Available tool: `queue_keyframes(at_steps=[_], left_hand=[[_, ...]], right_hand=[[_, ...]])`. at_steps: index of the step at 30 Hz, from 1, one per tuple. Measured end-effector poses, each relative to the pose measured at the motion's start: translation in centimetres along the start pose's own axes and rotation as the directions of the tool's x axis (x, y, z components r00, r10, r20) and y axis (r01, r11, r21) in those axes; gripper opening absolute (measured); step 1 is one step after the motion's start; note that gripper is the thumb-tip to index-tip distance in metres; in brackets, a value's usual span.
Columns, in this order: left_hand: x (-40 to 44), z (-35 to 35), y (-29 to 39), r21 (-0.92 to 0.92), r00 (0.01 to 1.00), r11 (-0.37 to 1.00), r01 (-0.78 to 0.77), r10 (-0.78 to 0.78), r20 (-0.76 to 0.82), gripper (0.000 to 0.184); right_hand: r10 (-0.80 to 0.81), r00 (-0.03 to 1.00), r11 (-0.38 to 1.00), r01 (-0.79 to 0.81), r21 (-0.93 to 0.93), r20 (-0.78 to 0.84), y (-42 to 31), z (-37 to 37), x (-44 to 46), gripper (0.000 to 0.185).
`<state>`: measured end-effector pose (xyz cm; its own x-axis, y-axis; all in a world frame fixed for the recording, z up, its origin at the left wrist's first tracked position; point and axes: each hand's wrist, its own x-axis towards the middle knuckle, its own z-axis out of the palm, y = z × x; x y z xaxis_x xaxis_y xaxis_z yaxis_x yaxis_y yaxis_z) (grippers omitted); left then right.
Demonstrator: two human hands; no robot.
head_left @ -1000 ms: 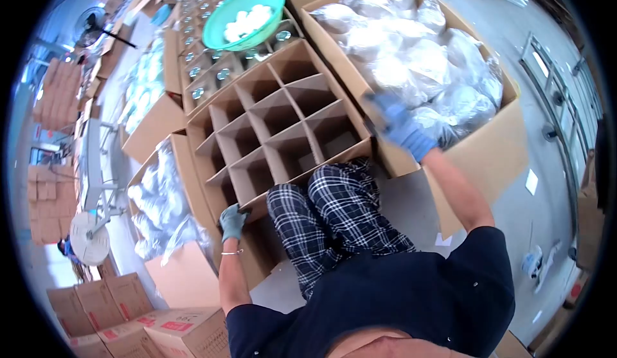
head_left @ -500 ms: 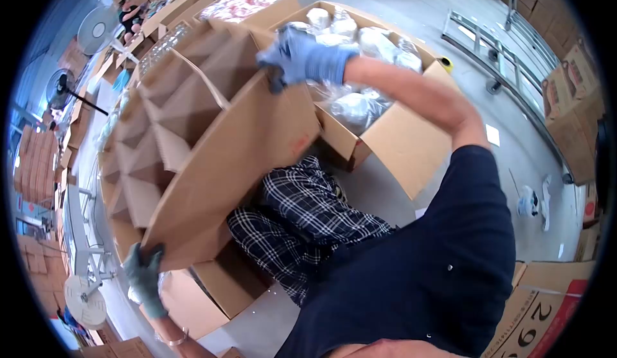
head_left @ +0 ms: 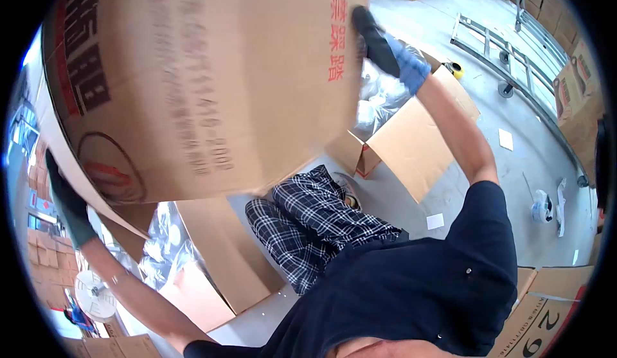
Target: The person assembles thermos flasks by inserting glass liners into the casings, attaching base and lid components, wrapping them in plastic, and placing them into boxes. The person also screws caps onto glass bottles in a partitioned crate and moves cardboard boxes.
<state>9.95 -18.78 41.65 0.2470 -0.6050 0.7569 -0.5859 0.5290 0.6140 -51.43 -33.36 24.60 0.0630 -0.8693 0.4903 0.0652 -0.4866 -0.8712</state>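
Note:
A large printed cardboard box (head_left: 257,88) fills the upper left of the view, lifted and tilted, its outer face toward me. My right hand (head_left: 385,49), in a blue glove with a dark palm, presses on its right edge with the fingers pointing up. My left hand (head_left: 67,200), in a grey-green glove with a dark palm, supports its lower left side, where a flap hangs. The box is held between both hands, and its inside is hidden. Beneath it, an open carton (head_left: 222,255) stands beside plastic-wrapped items (head_left: 164,239).
Right of my knees, an open carton (head_left: 411,146) holds bagged items (head_left: 379,101). A metal trolley (head_left: 514,69) stands on the floor at upper right, with stacked boxes (head_left: 575,101) beyond. Another printed carton (head_left: 540,313) is at lower right. A white stool (head_left: 95,294) stands at left.
The box has been raised and turned: its cardboard dividers faced me before, and now its printed outer face does. Both hands have shifted along with it, the right one moving outward to the right.

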Motion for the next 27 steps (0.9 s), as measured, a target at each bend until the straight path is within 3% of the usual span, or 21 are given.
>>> queue_keyframes(at_steps=[2, 3, 5, 6, 7, 9, 10, 11, 12, 13, 14, 16, 17, 18, 20, 21, 22, 23, 24, 25, 27], left_hand=[[3.6, 5.2, 1.0, -0.363, 0.986, 0.928, 0.082, -0.127, -0.104, 0.044], [5.3, 7.0, 1.0, -0.420, 0.987, 0.905, 0.068, -0.123, -0.104, 0.044], [7.6, 10.2, 2.5, -0.478, 0.993, 0.879, -0.003, -0.053, -0.104, 0.045], [8.0, 12.0, 4.0, -0.455, 0.996, 0.888, -0.065, 0.031, -0.082, 0.046], [7.6, 13.7, 5.9, -0.394, 0.986, 0.904, -0.167, 0.164, -0.040, 0.046], [3.0, 19.2, 12.7, -0.213, 0.778, 0.788, -0.578, 0.611, 0.149, 0.051], [0.5, 21.5, 14.6, -0.277, 0.763, 0.840, -0.467, 0.541, 0.354, 0.057], [-1.6, 23.5, 15.9, -0.310, 0.699, 0.888, -0.341, 0.459, 0.548, 0.064], [-4.5, 26.0, 18.0, -0.293, 0.565, 0.836, -0.464, 0.535, 0.628, 0.067], [-7.4, 28.5, 20.1, -0.308, 0.414, 0.758, -0.574, 0.594, 0.690, 0.074], [-8.6, 30.8, 21.0, -0.021, 0.431, 0.518, -0.855, 0.732, 0.527, 0.076], [-6.5, 31.7, 21.1, -0.108, 0.718, 0.881, -0.460, 0.440, 0.539, 0.048], [-5.9, 32.0, 21.0, -0.165, 0.756, 0.910, -0.379, 0.408, 0.511, 0.051], [-5.3, 32.3, 20.6, -0.226, 0.790, 0.928, -0.298, 0.372, 0.487, 0.054], [-4.3, 32.8, 20.4, -0.341, 0.845, 0.929, -0.141, 0.293, 0.447, 0.061], [-3.8, 32.9, 20.2, -0.396, 0.867, 0.916, -0.064, 0.247, 0.432, 0.064], [-3.1, 32.9, 19.7, -0.445, 0.886, 0.895, 0.012, 0.197, 0.420, 0.067], [-1.1, 32.8, 16.1, -0.334, 0.834, 0.919, -0.210, 0.347, 0.430, 0.061], [0.9, 32.6, 12.6, -0.213, 0.758, 0.870, -0.444, 0.492, 0.428, 0.056], [2.8, 32.4, 9.0, -0.107, 0.665, 0.760, -0.642, 0.620, 0.416, 0.052], [4.2, 33.0, 6.1, -0.203, 0.707, 0.830, -0.520, 0.552, 0.443, 0.049]], right_hand=[[0.079, 0.918, 0.770, -0.304, 0.561, 0.388, -2.4, 0.2, -3.0, 0.076], [0.129, 0.917, 0.716, -0.350, 0.604, 0.378, 0.4, -1.6, -2.4, 0.069], [-0.273, 0.949, 0.951, 0.241, 0.194, 0.160, -3.0, -3.5, -3.5, 0.063], [-0.479, 0.868, 0.868, 0.491, -0.081, 0.130, -4.8, -4.4, -4.3, 0.059], [-0.528, 0.837, 0.786, 0.546, -0.290, 0.147, -6.1, -5.5, -3.9, 0.052], [-0.619, 0.765, 0.497, 0.557, -0.666, 0.178, -8.8, -7.6, -3.4, 0.040], [-0.678, 0.698, 0.268, 0.528, -0.806, 0.232, -9.9, -8.3, -2.8, 0.042], [-0.650, 0.756, 0.666, 0.614, -0.424, 0.075, -10.9, -8.2, -1.3, 0.046], [-0.544, 0.838, 0.833, 0.544, 0.103, -0.030, -12.3, -7.9, -0.2, 0.052], [-0.742, 0.669, 0.606, 0.697, -0.383, 0.043, -11.5, -9.1, 0.9, 0.061], [-0.886, 0.450, 0.210, 0.607, -0.766, 0.114, -10.7, -10.3, 1.9, 0.072], [-0.692, 0.664, 0.671, 0.737, -0.088, 0.284, -8.3, -9.8, 1.2, 0.048], [-0.524, 0.851, 0.808, 0.513, -0.289, 0.047, -7.0, -7.6, 0.2, 0.051], [-0.506, 0.863, 0.728, 0.435, -0.529, 0.013, -5.1, -5.5, -1.0, 0.046], [-0.164, 0.983, 0.888, 0.109, -0.448, -0.086, 4.0, -4.7, -1.1, 0.048], [-0.086, 0.994, 0.991, 0.079, -0.112, -0.062, 5.3, -2.6, -3.2, 0.049], [0.171, 0.983, 0.985, -0.170, 0.026, -0.060, 2.6, -0.7, -5.7, 0.053], [-0.088, 0.992, 0.990, 0.078, 0.120, 0.086, 4.3, -0.7, -6.7, 0.056], [-0.151, 0.945, 0.979, 0.102, 0.176, 0.290, 2.8, -0.9, -8.7, 0.054], [0.058, 0.838, 0.966, -0.183, 0.180, 0.542, 1.0, -1.4, -9.9, 0.040], [-0.228, 0.865, 0.969, 0.156, 0.194, 0.446, -3.6, -0.9, -11.8, 0.040]])
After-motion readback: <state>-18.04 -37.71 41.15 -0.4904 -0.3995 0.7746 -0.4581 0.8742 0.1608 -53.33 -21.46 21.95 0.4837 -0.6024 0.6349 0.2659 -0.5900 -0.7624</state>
